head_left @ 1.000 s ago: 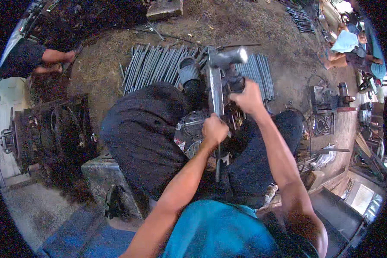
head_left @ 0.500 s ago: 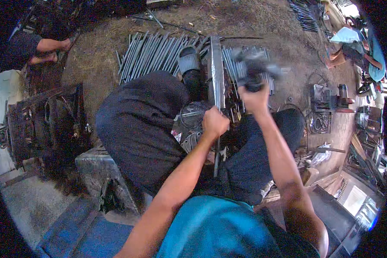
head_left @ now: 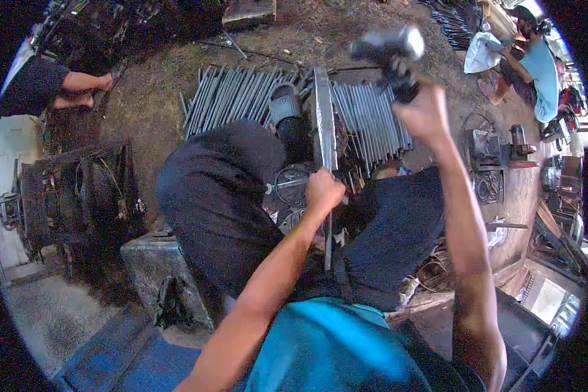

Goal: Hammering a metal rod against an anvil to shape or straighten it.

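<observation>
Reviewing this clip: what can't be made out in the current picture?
All in the head view:
- Hammer: details of its head, lost to motion blur.
- Right hand: exact finger placement, also blurred.
- Rod: the stretch inside the left hand, hidden by that hand.
- Leftward rods: some near ends, behind the trousered knee.
- Co-worker's leg: upper body, cut off by the fisheye rim.

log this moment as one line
left hand: grips metal rod | right hand: holds hammer, clear of metal bar | loose rods: on ground
</observation>
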Demonstrator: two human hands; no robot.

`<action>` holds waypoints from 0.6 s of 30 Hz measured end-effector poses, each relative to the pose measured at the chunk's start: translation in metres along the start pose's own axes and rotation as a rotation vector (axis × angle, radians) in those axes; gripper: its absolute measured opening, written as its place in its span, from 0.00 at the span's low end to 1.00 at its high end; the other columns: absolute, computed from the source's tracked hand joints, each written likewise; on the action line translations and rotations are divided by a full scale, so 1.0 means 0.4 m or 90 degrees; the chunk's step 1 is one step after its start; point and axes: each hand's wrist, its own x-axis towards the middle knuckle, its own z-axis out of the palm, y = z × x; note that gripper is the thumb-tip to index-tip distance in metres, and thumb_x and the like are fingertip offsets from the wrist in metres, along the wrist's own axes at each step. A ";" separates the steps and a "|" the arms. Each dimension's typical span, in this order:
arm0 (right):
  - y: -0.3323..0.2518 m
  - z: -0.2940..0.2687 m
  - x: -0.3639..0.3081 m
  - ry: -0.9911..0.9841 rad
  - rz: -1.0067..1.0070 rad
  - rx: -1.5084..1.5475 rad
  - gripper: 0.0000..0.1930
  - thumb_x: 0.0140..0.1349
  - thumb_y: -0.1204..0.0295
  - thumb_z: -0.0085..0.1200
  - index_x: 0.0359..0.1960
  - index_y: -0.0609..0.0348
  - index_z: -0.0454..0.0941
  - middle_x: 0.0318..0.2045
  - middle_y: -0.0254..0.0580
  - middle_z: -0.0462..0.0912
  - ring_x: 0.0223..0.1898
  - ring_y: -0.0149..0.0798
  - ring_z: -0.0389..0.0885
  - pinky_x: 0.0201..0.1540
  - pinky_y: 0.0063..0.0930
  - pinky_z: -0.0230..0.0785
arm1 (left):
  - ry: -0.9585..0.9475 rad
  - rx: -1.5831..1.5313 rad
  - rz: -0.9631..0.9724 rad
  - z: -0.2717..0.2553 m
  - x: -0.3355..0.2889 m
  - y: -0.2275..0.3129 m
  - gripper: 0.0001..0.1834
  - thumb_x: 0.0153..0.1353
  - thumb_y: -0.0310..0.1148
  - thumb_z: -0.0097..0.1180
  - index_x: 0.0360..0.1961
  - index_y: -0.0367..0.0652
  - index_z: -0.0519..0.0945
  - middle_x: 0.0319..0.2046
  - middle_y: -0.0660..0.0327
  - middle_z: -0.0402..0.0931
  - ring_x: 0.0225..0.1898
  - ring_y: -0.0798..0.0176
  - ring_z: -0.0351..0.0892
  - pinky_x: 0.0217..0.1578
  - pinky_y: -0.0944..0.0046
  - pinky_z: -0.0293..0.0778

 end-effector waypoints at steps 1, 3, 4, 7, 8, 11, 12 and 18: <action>-0.055 -0.053 0.029 0.128 -0.098 0.182 0.20 0.45 0.64 0.64 0.35 0.69 0.78 0.17 0.42 0.79 0.21 0.38 0.78 0.28 0.35 0.73 | 0.010 0.003 -0.013 -0.006 -0.002 -0.004 0.14 0.46 0.28 0.54 0.33 0.29 0.79 0.33 0.35 0.78 0.39 0.34 0.79 0.42 0.43 0.74; -0.140 -0.207 0.065 0.207 -0.112 0.070 0.11 0.49 0.72 0.64 0.34 0.63 0.80 0.26 0.36 0.81 0.26 0.27 0.77 0.34 0.26 0.72 | 0.018 0.001 -0.003 -0.009 -0.009 0.004 0.13 0.46 0.28 0.55 0.32 0.29 0.79 0.33 0.36 0.79 0.39 0.34 0.79 0.42 0.44 0.75; -0.170 -0.241 0.079 0.198 -0.132 0.205 0.09 0.53 0.73 0.61 0.35 0.63 0.79 0.25 0.36 0.80 0.25 0.28 0.76 0.33 0.26 0.71 | 0.035 0.008 0.001 -0.018 -0.007 -0.009 0.13 0.46 0.28 0.55 0.32 0.29 0.79 0.32 0.36 0.79 0.39 0.34 0.79 0.42 0.44 0.75; -0.166 -0.390 0.109 -0.263 -0.210 0.680 0.29 0.69 0.49 0.40 0.49 0.69 0.73 0.38 0.46 0.79 0.47 0.35 0.76 0.56 0.31 0.64 | 0.007 0.043 0.021 0.010 0.003 0.000 0.13 0.46 0.28 0.56 0.32 0.30 0.79 0.33 0.37 0.79 0.38 0.35 0.80 0.42 0.44 0.75; -0.231 -0.234 0.089 0.289 -0.258 0.435 0.05 0.60 0.79 0.54 0.36 0.65 0.75 0.21 0.35 0.76 0.22 0.32 0.75 0.28 0.25 0.69 | 0.022 0.052 0.001 -0.007 0.009 -0.024 0.13 0.46 0.28 0.56 0.32 0.30 0.79 0.33 0.37 0.79 0.38 0.35 0.80 0.42 0.44 0.75; -0.069 0.074 -0.022 0.231 -0.120 0.550 0.09 0.59 0.79 0.56 0.40 0.61 0.73 0.25 0.36 0.77 0.26 0.30 0.76 0.34 0.30 0.73 | 0.013 0.056 -0.014 -0.016 0.002 -0.011 0.14 0.46 0.28 0.56 0.33 0.31 0.79 0.33 0.37 0.79 0.38 0.35 0.80 0.43 0.44 0.76; -0.025 0.194 -0.101 0.273 0.046 0.549 0.18 0.45 0.80 0.65 0.40 0.60 0.77 0.28 0.35 0.81 0.35 0.31 0.80 0.40 0.29 0.73 | -0.009 0.048 -0.011 -0.013 -0.002 0.013 0.14 0.45 0.29 0.56 0.33 0.31 0.79 0.34 0.37 0.79 0.39 0.35 0.80 0.43 0.44 0.76; 0.051 0.315 -0.159 -0.100 0.213 0.116 0.16 0.44 0.71 0.58 0.33 0.70 0.78 0.28 0.62 0.81 0.34 0.58 0.82 0.40 0.44 0.73 | 0.014 0.053 0.045 -0.008 0.011 -0.018 0.15 0.47 0.33 0.62 0.31 0.31 0.78 0.31 0.38 0.79 0.37 0.37 0.81 0.39 0.45 0.76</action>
